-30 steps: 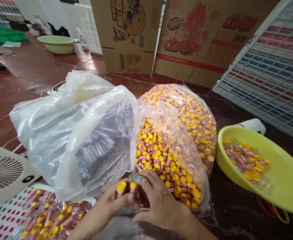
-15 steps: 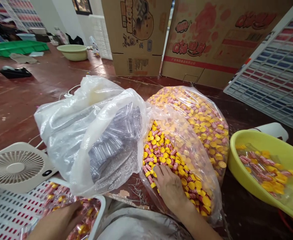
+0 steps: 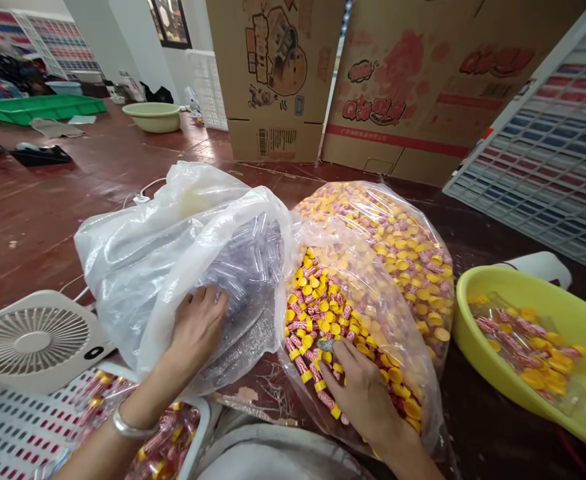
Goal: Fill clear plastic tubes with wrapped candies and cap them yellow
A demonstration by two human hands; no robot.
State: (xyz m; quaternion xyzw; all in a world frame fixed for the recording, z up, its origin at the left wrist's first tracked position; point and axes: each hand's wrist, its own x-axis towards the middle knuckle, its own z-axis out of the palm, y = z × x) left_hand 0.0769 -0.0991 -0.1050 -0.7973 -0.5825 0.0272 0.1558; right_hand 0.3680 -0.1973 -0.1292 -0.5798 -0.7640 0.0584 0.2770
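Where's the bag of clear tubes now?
The bag of clear tubes lies left of centre in the head view, between the white fan and the bag of yellow caps, with the left hand reaching into it.

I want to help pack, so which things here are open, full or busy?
Tube bag, open, left hand inside, spread on clear tubes.
Near cap bag, open, right hand inside; grip hidden.
Far cap bag, full; mouth not visible.
Yellow basin, partly filled.
Fan, running or not, cannot tell.
White basket, holds capped tubes.
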